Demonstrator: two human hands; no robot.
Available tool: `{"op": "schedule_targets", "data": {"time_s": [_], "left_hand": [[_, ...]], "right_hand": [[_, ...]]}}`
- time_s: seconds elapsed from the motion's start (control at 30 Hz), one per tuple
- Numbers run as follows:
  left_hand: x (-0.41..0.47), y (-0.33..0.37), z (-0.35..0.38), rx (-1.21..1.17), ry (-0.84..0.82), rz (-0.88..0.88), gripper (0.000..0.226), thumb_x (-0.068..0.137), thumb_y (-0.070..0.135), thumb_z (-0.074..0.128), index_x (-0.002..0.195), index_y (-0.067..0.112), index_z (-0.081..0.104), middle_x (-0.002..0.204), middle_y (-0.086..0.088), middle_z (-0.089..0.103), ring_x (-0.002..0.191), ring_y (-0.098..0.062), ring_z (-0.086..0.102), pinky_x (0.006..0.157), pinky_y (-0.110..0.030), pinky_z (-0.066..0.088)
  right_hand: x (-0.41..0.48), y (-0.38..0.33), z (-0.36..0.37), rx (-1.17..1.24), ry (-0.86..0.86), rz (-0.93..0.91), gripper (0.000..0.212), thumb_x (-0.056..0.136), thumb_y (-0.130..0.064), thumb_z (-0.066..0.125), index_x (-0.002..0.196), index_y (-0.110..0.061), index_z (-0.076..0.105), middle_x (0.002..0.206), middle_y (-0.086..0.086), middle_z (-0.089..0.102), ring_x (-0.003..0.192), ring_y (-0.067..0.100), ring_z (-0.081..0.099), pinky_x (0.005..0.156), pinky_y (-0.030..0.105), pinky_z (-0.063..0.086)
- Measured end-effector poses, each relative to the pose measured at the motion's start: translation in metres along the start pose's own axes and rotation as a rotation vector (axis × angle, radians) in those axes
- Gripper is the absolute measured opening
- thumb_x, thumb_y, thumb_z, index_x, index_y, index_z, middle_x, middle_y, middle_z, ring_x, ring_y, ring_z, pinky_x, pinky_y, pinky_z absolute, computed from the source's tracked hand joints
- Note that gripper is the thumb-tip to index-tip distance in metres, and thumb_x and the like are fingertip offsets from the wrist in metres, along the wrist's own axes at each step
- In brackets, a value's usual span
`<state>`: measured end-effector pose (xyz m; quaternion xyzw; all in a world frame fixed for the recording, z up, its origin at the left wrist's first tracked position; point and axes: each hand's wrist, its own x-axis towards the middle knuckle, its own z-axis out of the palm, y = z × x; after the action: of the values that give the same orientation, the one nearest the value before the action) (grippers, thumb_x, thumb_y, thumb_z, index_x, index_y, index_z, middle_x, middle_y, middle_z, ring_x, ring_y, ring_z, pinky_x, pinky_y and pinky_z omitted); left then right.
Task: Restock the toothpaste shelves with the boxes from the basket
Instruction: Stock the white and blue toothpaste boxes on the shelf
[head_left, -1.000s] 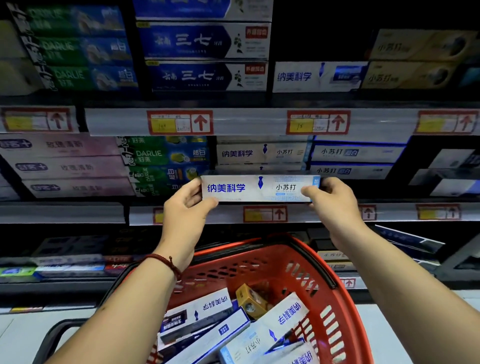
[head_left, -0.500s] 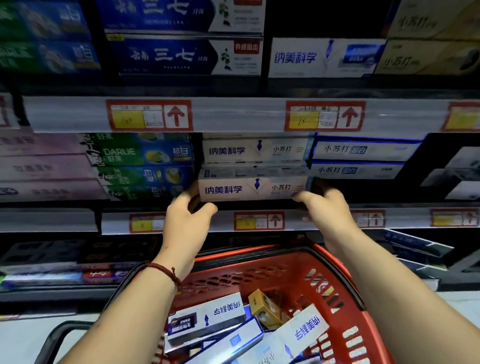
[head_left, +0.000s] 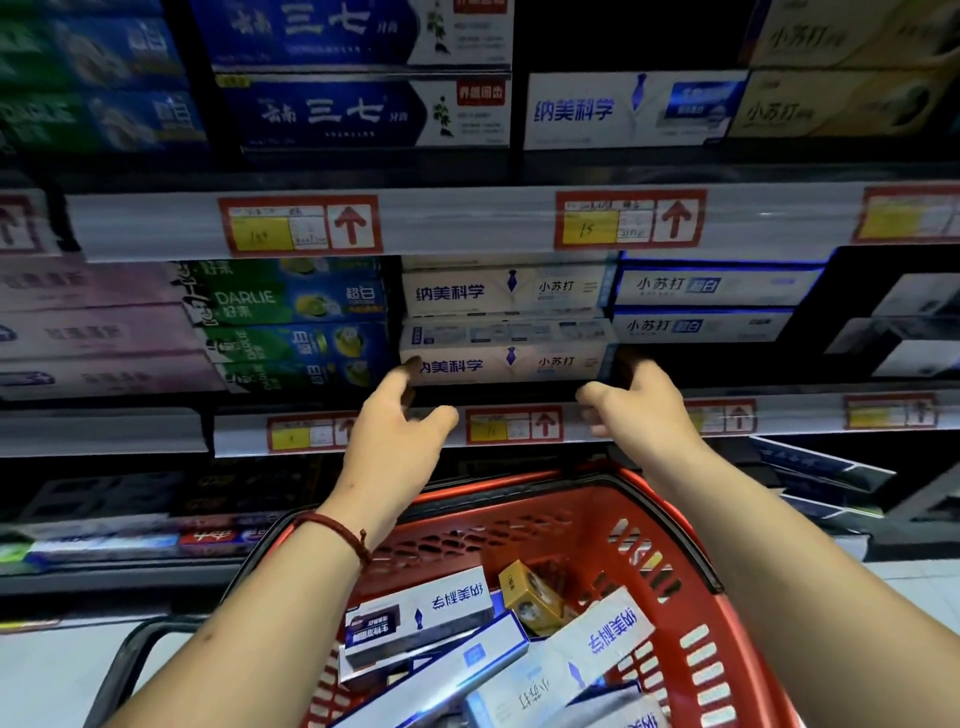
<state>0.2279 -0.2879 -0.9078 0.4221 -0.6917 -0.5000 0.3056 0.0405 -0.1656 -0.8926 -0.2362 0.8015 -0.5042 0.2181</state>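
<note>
Head view: left grip (head_left: 400, 431) spread, fingertips touching the white box (head_left: 506, 364) at its left end; right grip (head_left: 641, 402) loosely spread beside its right end.

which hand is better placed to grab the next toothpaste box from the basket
Left, slightly. The left hand is open, its wrist over the red basket, near the white toothpaste box. The right hand curls its fingers at the end of the shelved box.
</note>
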Motion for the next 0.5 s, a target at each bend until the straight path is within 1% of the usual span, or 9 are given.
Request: {"op": "schedule_targets", "data": {"time_s": [0.07, 0.1, 0.2, 0.27, 0.3, 0.37, 0.43, 0.5], "left_hand": [[-0.008, 0.004, -0.002, 0.035, -0.028, 0.021, 0.062, 0.095, 0.015, 0.067, 0.152, 0.023, 0.043, 0.151, 0.004, 0.048, 0.141, -0.017, 0.044, 0.105, -0.024, 0.035], [-0.013, 0.006, -0.003, 0.059, -0.044, 0.040, 0.063, 0.096, 0.014, 0.067, 0.153, 0.021, 0.042, 0.155, 0.003, 0.046, 0.142, -0.015, 0.043, 0.106, -0.022, 0.034], [-0.025, 0.010, -0.008, 0.096, -0.087, 0.097, 0.063, 0.095, 0.014, 0.068, 0.152, 0.020, 0.042, 0.153, 0.005, 0.046, 0.139, -0.007, 0.043, 0.107, -0.019, 0.034], [-0.036, 0.009, -0.012, 0.132, -0.118, 0.119, 0.060, 0.095, 0.017, 0.069, 0.150, 0.023, 0.045, 0.149, 0.009, 0.049, 0.134, -0.004, 0.045, 0.107, -0.021, 0.036], [-0.041, 0.006, -0.015, 0.150, -0.127, 0.121, 0.059, 0.095, 0.019, 0.070, 0.149, 0.024, 0.046, 0.147, 0.010, 0.051, 0.133, -0.004, 0.047, 0.107, -0.022, 0.038], [-0.051, -0.001, -0.019, 0.178, -0.143, 0.110, 0.056, 0.094, 0.020, 0.072, 0.145, 0.023, 0.050, 0.143, 0.008, 0.056, 0.131, -0.006, 0.051, 0.108, -0.026, 0.042], [-0.061, -0.012, -0.021, 0.206, -0.158, 0.080, 0.053, 0.091, 0.020, 0.074, 0.141, 0.022, 0.054, 0.137, 0.006, 0.061, 0.127, -0.010, 0.056, 0.110, -0.033, 0.045], [-0.071, -0.023, -0.021, 0.209, -0.187, 0.030, 0.052, 0.089, 0.020, 0.077, 0.136, 0.022, 0.055, 0.131, 0.003, 0.063, 0.122, -0.013, 0.060, 0.109, -0.036, 0.047]], "right_hand": [[-0.011, -0.002, -0.003, -0.102, -0.003, -0.097, 0.040, 0.086, -0.026, 0.072, 0.122, -0.021, 0.053, 0.122, -0.005, 0.061, 0.112, 0.017, 0.059, 0.099, 0.038, 0.049], [-0.017, -0.003, -0.004, -0.146, -0.010, -0.149, 0.047, 0.088, -0.025, 0.072, 0.130, -0.021, 0.051, 0.125, -0.006, 0.058, 0.115, 0.016, 0.057, 0.100, 0.036, 0.047], [-0.033, -0.004, -0.008, -0.197, -0.059, -0.248, 0.062, 0.090, -0.029, 0.073, 0.145, -0.023, 0.044, 0.134, -0.009, 0.053, 0.122, 0.019, 0.059, 0.105, 0.036, 0.046], [-0.044, 0.000, -0.009, -0.220, -0.097, -0.249, 0.071, 0.089, -0.035, 0.075, 0.150, -0.025, 0.040, 0.147, -0.007, 0.049, 0.115, 0.016, 0.063, 0.105, 0.038, 0.048], [-0.049, 0.003, -0.010, -0.232, -0.117, -0.244, 0.073, 0.088, -0.037, 0.076, 0.150, -0.026, 0.040, 0.149, -0.007, 0.049, 0.112, 0.015, 0.064, 0.104, 0.041, 0.049], [-0.059, 0.011, -0.009, -0.241, -0.158, -0.253, 0.073, 0.086, -0.039, 0.078, 0.148, -0.027, 0.043, 0.146, -0.007, 0.052, 0.107, 0.014, 0.066, 0.102, 0.042, 0.051], [-0.071, 0.021, -0.006, -0.242, -0.202, -0.248, 0.071, 0.085, -0.039, 0.079, 0.146, -0.026, 0.046, 0.139, -0.010, 0.055, 0.095, 0.008, 0.067, 0.096, 0.038, 0.054], [-0.081, 0.034, -0.001, -0.257, -0.245, -0.241, 0.071, 0.083, -0.037, 0.081, 0.145, -0.025, 0.048, 0.136, -0.009, 0.058, 0.093, 0.006, 0.067, 0.093, 0.036, 0.056]]}}
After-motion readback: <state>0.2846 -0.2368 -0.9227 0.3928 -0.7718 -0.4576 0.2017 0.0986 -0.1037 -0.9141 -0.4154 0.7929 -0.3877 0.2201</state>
